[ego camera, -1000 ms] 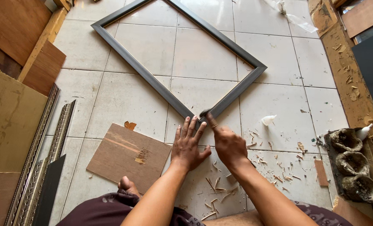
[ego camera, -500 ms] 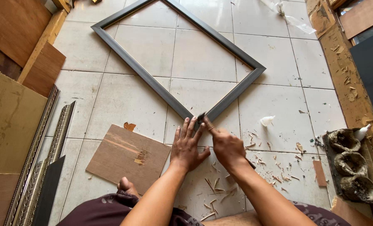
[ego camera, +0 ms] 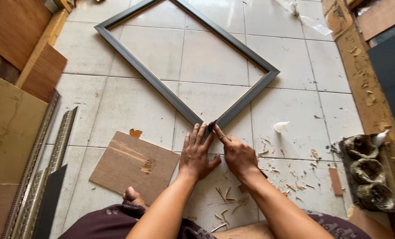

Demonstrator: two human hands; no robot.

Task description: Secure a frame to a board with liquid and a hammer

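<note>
Tiled floor (ego camera: 131, 106) w/ a big grey picture frame (ego camera: 153, 77) lying flat on it, turned like a diamond, its near corner pointing straight back at the person. Both hands meet right at that corner; the rest of the frame runs up and away from them, one rail off to the upper left, the other to the upper right. Left hand (ego camera: 196, 152) lies flat, fingers spread apart, tips touching the left rail at the joint, clamped on nothing. Right hand (ego camera: 237, 155) is just beside it, fingers curled together round a small dark tool (ego camera: 211, 125) whose tip sits on the corner joint – can't tell what kind of tool. So right hand is the one working the joint, left is bracing. Left of the left hand: a brown board scrap (ego camera: 133, 166). Right of the right hand, well apart: a crusted pot tray (ego camera: 368, 172), then a crumpled white bit (ego camera: 280, 126). Wood shavings (ego camera: 226, 194) lie under the forearms, nearest the person
</note>
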